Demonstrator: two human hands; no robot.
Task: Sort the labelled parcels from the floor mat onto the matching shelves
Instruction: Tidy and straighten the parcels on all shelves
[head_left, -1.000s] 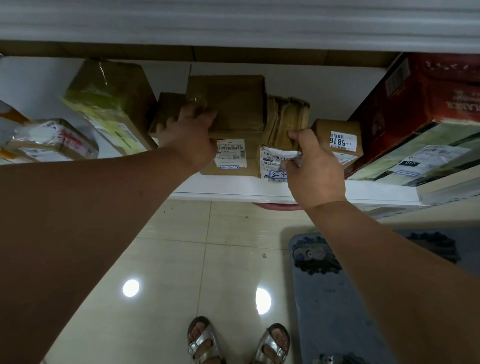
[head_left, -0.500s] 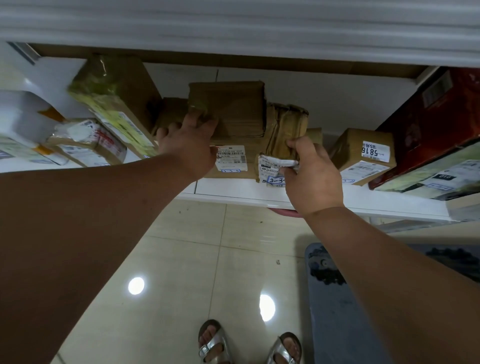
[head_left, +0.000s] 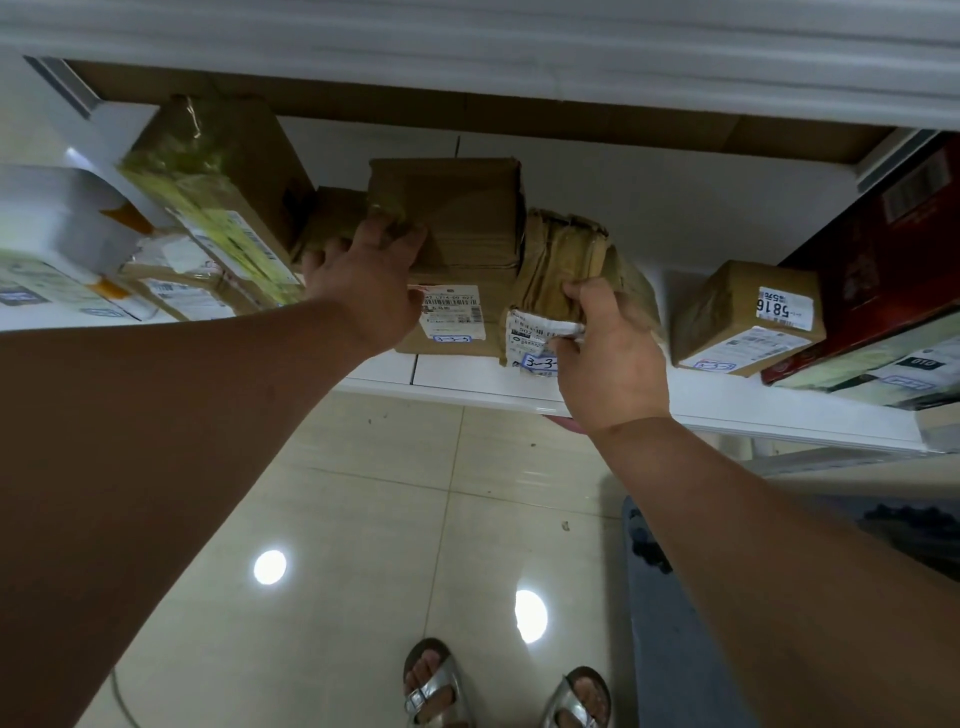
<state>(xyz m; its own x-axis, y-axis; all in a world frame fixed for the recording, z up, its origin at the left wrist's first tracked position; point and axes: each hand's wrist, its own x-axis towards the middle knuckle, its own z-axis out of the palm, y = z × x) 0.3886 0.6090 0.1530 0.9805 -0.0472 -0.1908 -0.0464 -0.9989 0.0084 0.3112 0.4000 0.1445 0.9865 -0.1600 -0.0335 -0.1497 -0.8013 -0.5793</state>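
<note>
Mid-frame on the white shelf (head_left: 597, 402): right hand (head_left: 605, 358) grips the crumpled brown parcel (head_left: 563, 260) labelled 3-3, left hand (head_left: 361, 286) rests flat-fingered against the stacked cardboard box (head_left: 447, 208) beside it.

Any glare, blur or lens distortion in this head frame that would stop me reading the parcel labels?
Head view: two round lamp reflections glare on the glossy beige floor tiles, not on labels. Wide-angle bending curves the white shelf edge. The yellow-green taped box at left is smeared. The small brown box reads 5816; the crumpled brown paper parcel label is partly covered by the right hand.
</note>
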